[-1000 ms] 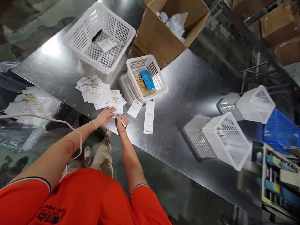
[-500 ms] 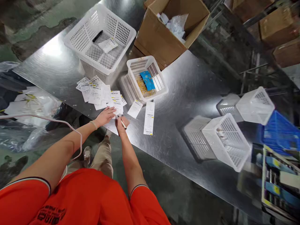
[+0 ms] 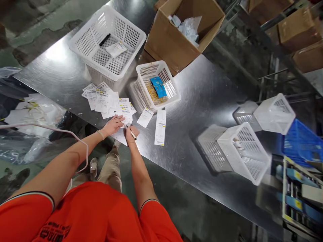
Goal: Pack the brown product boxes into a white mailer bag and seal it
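My left hand (image 3: 114, 125) lies flat, fingers stretched, on a white printed slip (image 3: 128, 118) near the table's front edge. Beside it, my right hand (image 3: 131, 133) is closed round a pen (image 3: 133, 135), its tip down at the lower end of that slip. A spread of barcoded paper slips (image 3: 103, 101) reaches up and left from my left hand. To the right of my hands lie a single slip (image 3: 145, 117) and a longer strip of labels (image 3: 160, 127). What is written under the pen tip is too small to read.
On the metal table (image 3: 181, 148) stand a large white basket (image 3: 88, 64) holding papers and a black object, and a small basket (image 3: 174, 99) with a blue packet. Behind is an open cardboard box (image 3: 171, 43). White bins (image 3: 232, 144) stand right; a cable (image 3: 60, 129) crosses my left arm.
Almost nothing differs. Both hands keep their places, with the pen still at the slip; only a very slight shift of the view shows.
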{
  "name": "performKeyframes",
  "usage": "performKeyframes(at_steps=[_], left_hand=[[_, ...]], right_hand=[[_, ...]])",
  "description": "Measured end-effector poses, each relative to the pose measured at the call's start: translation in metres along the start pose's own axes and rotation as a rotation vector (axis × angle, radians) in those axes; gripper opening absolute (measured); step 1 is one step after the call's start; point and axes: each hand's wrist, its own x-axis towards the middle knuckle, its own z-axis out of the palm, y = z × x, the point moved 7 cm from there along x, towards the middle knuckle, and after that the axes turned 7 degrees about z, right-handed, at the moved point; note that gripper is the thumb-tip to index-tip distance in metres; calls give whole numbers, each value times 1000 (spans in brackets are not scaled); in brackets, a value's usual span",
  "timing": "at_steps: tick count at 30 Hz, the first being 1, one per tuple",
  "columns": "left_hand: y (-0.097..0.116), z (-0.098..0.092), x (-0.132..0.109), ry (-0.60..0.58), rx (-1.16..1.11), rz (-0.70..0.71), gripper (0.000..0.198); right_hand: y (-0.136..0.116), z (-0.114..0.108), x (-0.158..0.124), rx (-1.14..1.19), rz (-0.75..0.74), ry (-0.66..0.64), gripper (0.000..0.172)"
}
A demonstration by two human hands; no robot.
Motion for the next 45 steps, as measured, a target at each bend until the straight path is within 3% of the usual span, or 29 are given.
performKeyframes(at_steps=[4,7,12,15,18,22,24,28,30,38,45], left_hand=[[6,-5,1,-20,54,9,34],[13,-8,-5,-56,105,56,38],[14,-11,-27,-140,198,143,47],[0,-22,-45,-123,215,130,47],[-27,-44,-62,-25,256,17,41],[-47,-63,-66,107,268,-134,34],[-36,-56,-55,105,228,-123,35],[6,-24,-28,-16,123,22,39],[16,-15,-22,-36,114,49,39],[16,-15,-26,-42,127,54,42],[17,-16,-24,-60,110,28,43]], right_hand=[[11,-12,-2,188,131,116,46],[11,-23,-1,292,112,198,34],[-1,-9,9,314,21,-19,31],[0,-5,8,320,44,-34,34],[4,-5,6,388,71,-28,35],[13,-19,8,437,130,90,40],[14,-24,12,409,142,118,42],[6,-17,18,354,113,50,43],[2,-10,19,309,98,21,50],[-7,5,21,147,6,-34,54],[-12,1,18,120,-51,3,52]])
